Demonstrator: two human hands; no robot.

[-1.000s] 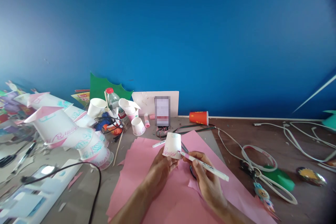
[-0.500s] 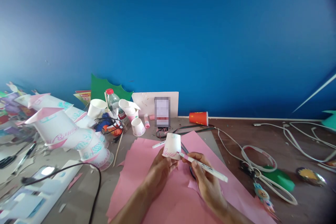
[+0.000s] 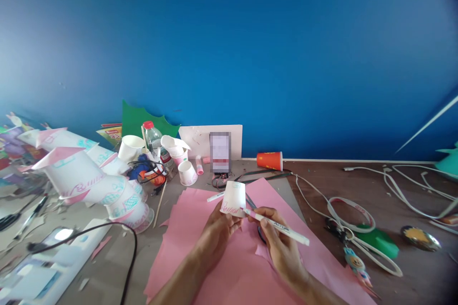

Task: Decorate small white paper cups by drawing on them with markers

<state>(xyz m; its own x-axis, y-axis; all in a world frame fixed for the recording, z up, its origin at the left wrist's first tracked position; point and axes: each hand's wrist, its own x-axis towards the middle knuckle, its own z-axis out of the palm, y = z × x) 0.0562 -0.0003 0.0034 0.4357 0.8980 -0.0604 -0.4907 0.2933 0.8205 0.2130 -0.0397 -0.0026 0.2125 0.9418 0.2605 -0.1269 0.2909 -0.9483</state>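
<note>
A white paper cup (image 3: pixel 234 195) with pink strokes along its lower edge and a faint teal mark near its top is held in my left hand (image 3: pixel 218 228), fingers beneath and behind it. My right hand (image 3: pixel 277 238) grips a pink marker (image 3: pixel 286 232) with a white barrel, its tip at the cup's lower right edge. Both hands are over a stack of pink paper sheets (image 3: pixel 179 243). Partly hidden behind my right hand lie dark-handled scissors (image 3: pixel 261 234). Another white marker (image 3: pixel 215 197) rests on the paper, just left of the cup.
Decorated paper-cup towers (image 3: pixel 78 176) with pink cone tops stand at left, beside a looped black cable (image 3: pixel 134 248). Behind are a small cup (image 3: pixel 187 173), a bottle (image 3: pixel 153 138) and a phone (image 3: pixel 220 152). An orange cup (image 3: pixel 269 161) lies sideways; white cables (image 3: pixel 390 186) spread right.
The view has shifted very slightly. Both hands keep their grip, and the marker tip remains at the cup's lower edge.
</note>
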